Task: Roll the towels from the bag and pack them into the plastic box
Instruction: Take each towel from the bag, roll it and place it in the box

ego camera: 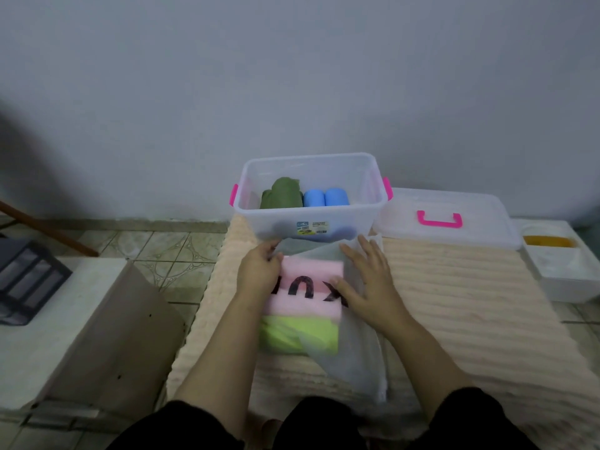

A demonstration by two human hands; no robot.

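A translucent plastic bag [357,345] lies on the beige mat in front of me. Inside it are a folded pink towel [308,271] and, nearer to me, a lime-green towel [292,332]. My left hand [258,271] pinches the bag's far left edge near its mouth. Over the bag's right side, my right hand [367,280] rests flat with fingers spread. Just beyond both hands stands the clear plastic box [373,183] with pink latches. It holds a rolled dark green towel [282,196] and two rolled blue towels [324,197].
The box lid [461,203] with a pink handle lies to the right on the ridged beige mat [454,303]. A white tray [565,271] sits at the far right. A cardboard sheet [123,329] and a dark drawer unit [26,280] are on the left.
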